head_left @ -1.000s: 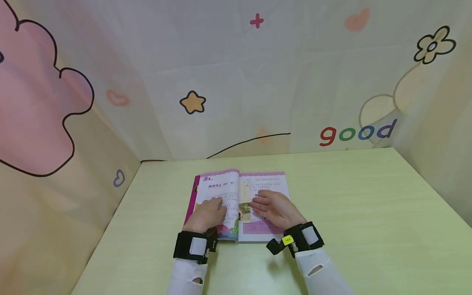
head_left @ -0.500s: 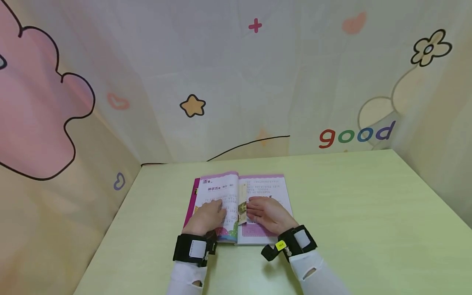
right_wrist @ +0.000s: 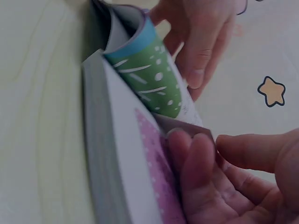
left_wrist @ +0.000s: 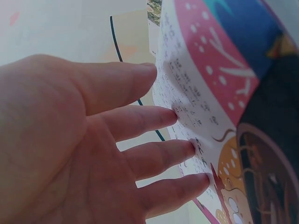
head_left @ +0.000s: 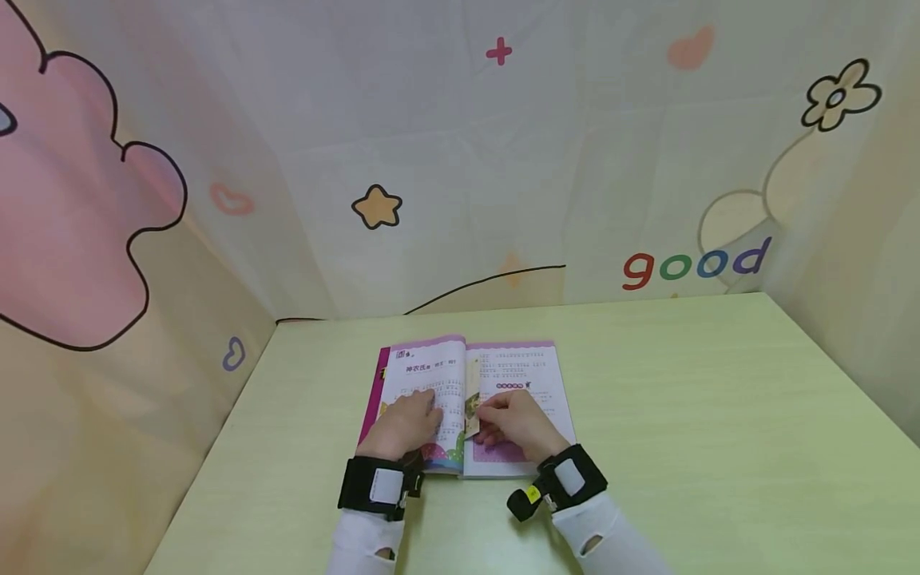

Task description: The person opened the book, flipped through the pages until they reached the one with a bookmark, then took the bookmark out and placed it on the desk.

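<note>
An open book [head_left: 525, 359] with printed text and pink borders lies on the table. My left hand [head_left: 406, 419] presses its straight fingertips on the left page; in the left wrist view, that hand's fingers [left_wrist: 154, 158] touch the printed paper. Along the book's fold stands a narrow beige bookmark [head_left: 471, 395] with a picture on it, its free edge tilted up off the right page. My right hand [head_left: 517, 419] pinches this edge between thumb and fingers. Seen from the right wrist, the bookmark [right_wrist: 189, 125] is edge-on, partly hidden behind the fingertips.
The pale green wood-grain table [head_left: 719, 415] extends around the book. Printed cloth walls [head_left: 460, 160] close in the back and both sides. Each wrist wears a black strap [head_left: 571, 477] with a camera. The book's magenta cover [head_left: 374, 391] shows at the left edge.
My right hand has moved left and down to the bookmark, its straight fingers closing into a pinch. The bookmark has tilted up and looks narrower. My left hand has stayed on the page.
</note>
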A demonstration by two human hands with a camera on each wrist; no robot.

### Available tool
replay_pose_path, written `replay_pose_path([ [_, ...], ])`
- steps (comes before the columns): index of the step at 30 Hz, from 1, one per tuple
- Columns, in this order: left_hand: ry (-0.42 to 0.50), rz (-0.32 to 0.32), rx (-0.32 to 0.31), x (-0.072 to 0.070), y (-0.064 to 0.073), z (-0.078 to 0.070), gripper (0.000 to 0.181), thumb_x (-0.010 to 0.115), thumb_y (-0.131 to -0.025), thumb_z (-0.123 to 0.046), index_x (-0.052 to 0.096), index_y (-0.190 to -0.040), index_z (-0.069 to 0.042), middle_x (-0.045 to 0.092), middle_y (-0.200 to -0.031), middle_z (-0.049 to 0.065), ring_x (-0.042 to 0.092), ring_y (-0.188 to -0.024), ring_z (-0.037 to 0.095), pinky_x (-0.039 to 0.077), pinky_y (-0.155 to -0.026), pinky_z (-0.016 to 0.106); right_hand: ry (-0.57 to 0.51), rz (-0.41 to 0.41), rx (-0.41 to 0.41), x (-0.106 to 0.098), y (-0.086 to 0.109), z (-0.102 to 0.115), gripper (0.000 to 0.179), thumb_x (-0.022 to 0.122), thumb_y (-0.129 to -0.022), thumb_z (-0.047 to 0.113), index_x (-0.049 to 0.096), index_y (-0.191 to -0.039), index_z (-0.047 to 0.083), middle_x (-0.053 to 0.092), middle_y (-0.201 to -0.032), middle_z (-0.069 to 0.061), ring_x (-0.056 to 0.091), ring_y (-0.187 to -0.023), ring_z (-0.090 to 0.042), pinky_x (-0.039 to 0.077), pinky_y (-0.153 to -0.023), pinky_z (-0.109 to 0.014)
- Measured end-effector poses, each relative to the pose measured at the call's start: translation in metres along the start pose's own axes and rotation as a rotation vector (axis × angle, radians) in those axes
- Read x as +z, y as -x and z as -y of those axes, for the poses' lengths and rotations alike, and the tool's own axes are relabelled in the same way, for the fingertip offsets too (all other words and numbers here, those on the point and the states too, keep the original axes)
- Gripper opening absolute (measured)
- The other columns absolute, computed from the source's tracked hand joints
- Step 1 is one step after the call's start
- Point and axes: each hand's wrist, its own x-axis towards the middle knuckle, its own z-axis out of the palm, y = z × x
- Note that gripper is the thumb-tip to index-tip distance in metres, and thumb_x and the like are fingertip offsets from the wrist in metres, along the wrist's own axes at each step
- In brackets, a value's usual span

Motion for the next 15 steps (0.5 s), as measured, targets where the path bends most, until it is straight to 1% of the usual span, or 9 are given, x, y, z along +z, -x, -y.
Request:
replay_pose_path([
  [3,0.000,0.003,-0.006,0.0002,-0.0008,0.0008,0.036,0.054,-0.099,-0.021,0.056,-0.129,0.000,0.055,-0.084,0.009,0.054,-0.070,0.022,0.042,-0.054,0.030,0.048,-0.033,0.002,0.0017,-0.0012,-0.0018,0.018,0.061,-0.095,0.007,0.070,-0.100,-0.008,0.070,-0.073,-0.015,0.067,-0.060,-0.018,0.057,-0.057,-0.030],
  [6,-0.008,0.001,-0.009,0.0004,-0.0013,0.0016,0.039,0.055,-0.099,-0.021,0.055,-0.132,0.000,0.057,-0.089,0.010,0.055,-0.073,0.022,0.042,-0.056,0.031,0.069,-0.051,0.001,0.0025,-0.0022,-0.0029,0.017,0.061,-0.095,0.007,0.071,-0.099,-0.007,0.070,-0.074,-0.013,0.068,-0.060,-0.019,0.058,-0.058,-0.030],
  [11,-0.003,0.006,-0.016,0.0001,-0.0014,0.0021,0.041,0.055,-0.099,-0.021,0.054,-0.134,0.000,0.059,-0.096,0.012,0.055,-0.076,0.023,0.042,-0.057,0.031,0.080,-0.052,0.009,0.0020,-0.0026,-0.0042,0.016,0.061,-0.095,0.006,0.070,-0.099,-0.006,0.069,-0.076,-0.012,0.068,-0.061,-0.019,0.058,-0.059,-0.030],
  [15,0.013,0.015,-0.038,-0.0008,-0.0006,0.0019,0.046,0.055,-0.099,-0.022,0.050,-0.140,-0.001,0.061,-0.110,0.014,0.057,-0.082,0.025,0.042,-0.055,0.030,0.077,-0.049,0.024,0.0011,-0.0026,-0.0042,0.016,0.060,-0.095,0.006,0.070,-0.099,-0.006,0.069,-0.076,-0.013,0.068,-0.062,-0.019,0.058,-0.061,-0.031],
])
